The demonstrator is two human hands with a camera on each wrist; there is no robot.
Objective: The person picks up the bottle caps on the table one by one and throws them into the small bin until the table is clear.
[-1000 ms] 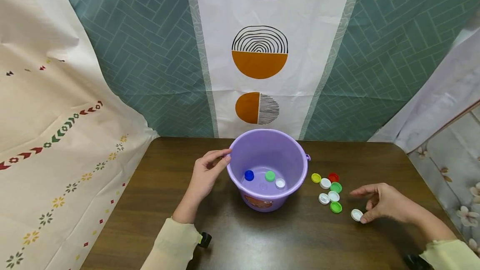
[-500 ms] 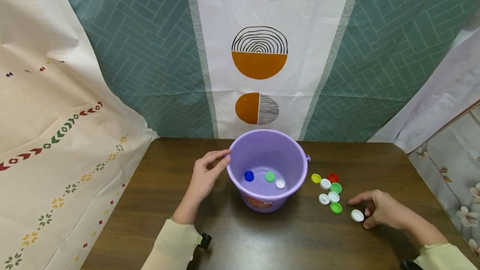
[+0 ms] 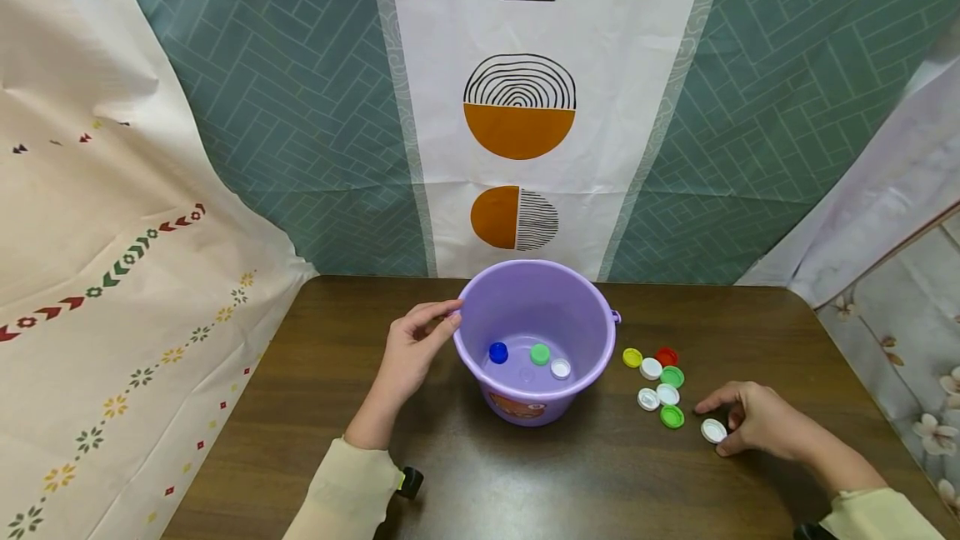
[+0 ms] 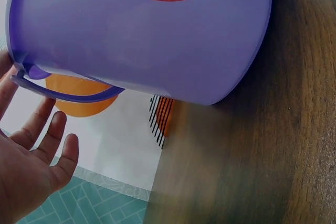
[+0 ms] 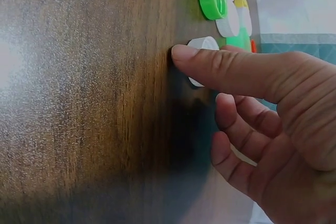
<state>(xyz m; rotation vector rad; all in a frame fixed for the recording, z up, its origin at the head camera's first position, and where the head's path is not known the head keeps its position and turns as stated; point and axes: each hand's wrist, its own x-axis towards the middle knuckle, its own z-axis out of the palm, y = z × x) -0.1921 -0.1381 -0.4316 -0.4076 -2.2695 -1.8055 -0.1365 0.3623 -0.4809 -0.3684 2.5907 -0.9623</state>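
My left hand (image 3: pixel 408 352) pinches the left rim of a purple bucket (image 3: pixel 532 294) between thumb and fingers. In the left wrist view the remaining fingers (image 4: pixel 52 135) spread below the bucket's handle (image 4: pixel 79 97). A blue cap (image 3: pixel 498 352), a green cap (image 3: pixel 540 354) and a white cap (image 3: pixel 560 368) lie on the bucket's bottom. On the table at the right, my right hand (image 3: pixel 772 423) is around a single white bottle cap (image 3: pixel 713 431). Its thumb is at the cap's near edge; the index finger reaches past the far side, seemingly apart from it. In the right wrist view the thumb partly covers this cap (image 5: pixel 202 45).
Between bucket and right hand lies a loose group of caps: yellow (image 3: pixel 632 357), red (image 3: pixel 666 356), green (image 3: pixel 672 416) and white (image 3: pixel 648 399). The brown wooden table (image 3: pixel 480 490) meets a patterned cloth (image 3: pixel 517 215) at the back. Pale cloth hangs at both sides.
My right hand has shifted slightly left and nearer; its thumb came away from the white cap and is back at its edge. Left hand and bucket stay put.
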